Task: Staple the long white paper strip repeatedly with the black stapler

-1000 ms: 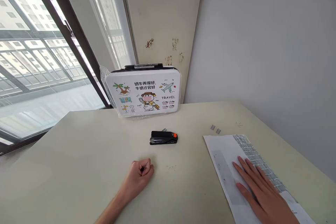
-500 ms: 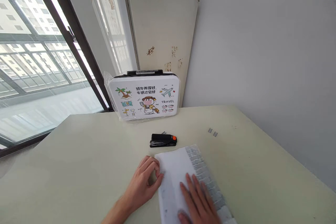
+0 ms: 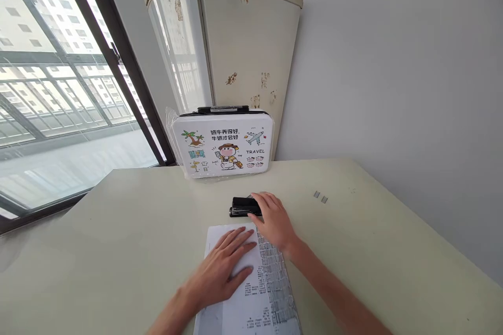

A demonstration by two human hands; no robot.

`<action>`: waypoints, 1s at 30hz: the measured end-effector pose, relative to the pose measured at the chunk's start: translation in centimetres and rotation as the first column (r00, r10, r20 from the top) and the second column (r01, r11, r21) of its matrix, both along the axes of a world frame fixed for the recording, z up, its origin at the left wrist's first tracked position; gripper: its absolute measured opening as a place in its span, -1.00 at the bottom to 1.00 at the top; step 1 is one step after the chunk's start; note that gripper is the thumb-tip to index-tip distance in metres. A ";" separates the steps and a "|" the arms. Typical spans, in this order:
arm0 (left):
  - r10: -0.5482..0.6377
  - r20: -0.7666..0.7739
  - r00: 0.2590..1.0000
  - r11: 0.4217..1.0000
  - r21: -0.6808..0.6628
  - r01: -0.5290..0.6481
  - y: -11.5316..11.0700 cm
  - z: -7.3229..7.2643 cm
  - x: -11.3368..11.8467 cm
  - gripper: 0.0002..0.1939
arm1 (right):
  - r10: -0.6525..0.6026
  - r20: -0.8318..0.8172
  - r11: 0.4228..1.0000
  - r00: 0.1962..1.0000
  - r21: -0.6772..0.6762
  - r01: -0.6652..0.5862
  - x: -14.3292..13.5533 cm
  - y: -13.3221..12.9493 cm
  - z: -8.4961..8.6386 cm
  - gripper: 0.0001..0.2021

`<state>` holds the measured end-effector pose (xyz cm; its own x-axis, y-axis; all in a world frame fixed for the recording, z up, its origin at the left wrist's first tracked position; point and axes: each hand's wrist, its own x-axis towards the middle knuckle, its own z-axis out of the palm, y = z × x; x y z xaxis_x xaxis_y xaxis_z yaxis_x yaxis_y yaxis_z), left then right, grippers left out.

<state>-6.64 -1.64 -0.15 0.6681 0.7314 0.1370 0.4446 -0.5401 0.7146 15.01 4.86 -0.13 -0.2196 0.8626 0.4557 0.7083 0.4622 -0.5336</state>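
My left hand (image 3: 223,268) lies flat, fingers stretched out, on a stack of printed paper (image 3: 271,285). The sheets carry small text and a grey patterned band along the right side. Just beyond the far edge of the paper rests a black stapler (image 3: 242,207). My right hand (image 3: 274,219) reaches over to it, thumb in front and fingers behind, gripping its right end. That end of the stapler is hidden under the hand.
Two small staple strips (image 3: 320,197) lie on the pale table (image 3: 377,251) to the right. A white cartoon travel case (image 3: 222,146) in clear plastic stands at the back, before a worn fridge (image 3: 251,47). A window (image 3: 58,73) is on the left.
My right hand has left the paper and closed on the stapler. My left hand has gone from the paper's left edge to flat on top. The paper has shifted left.
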 end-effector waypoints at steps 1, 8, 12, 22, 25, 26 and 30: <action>-0.001 -0.015 1.000 1.000 0.022 0.001 -0.1 0.1 0.0 -0.50 | 0.014 0.007 1.000 1.000 -0.015 -0.014 -0.4 0.9 -0.2 -0.61; 0.081 -0.024 0.996 0.980 0.182 -0.075 -1.3 -0.7 1.4 -0.45 | 0.039 -0.091 0.997 0.995 -0.064 -0.045 0.8 1.9 -0.7 -0.77; 0.113 -0.079 0.990 0.961 0.262 -0.089 -1.3 -1.4 1.5 -0.36 | 0.024 -0.169 0.997 0.985 -0.075 -0.037 4.6 -0.3 -0.5 -0.73; 0.136 -0.309 0.941 0.924 0.383 -0.008 1.6 -0.1 -1.3 -0.48 | 0.090 -0.284 0.932 0.955 -0.315 -0.181 11.5 -6.2 -0.7 -0.69; 0.131 -0.298 0.945 0.923 0.384 -0.007 1.9 -0.1 -1.4 -0.50 | 0.104 -0.282 0.910 0.954 -0.360 -0.206 11.9 -7.0 -1.0 -0.71; 0.130 -0.298 0.946 0.924 0.382 -0.007 2.0 -0.1 -1.5 -0.51 | 0.105 -0.291 0.903 0.951 -0.373 -0.213 11.9 -7.2 -1.1 -0.71; 0.137 -0.301 0.944 0.928 0.373 -0.016 2.4 -0.2 -2.1 -0.50 | 0.100 -0.327 0.888 0.940 -0.396 -0.232 12.1 -7.9 -1.3 -0.71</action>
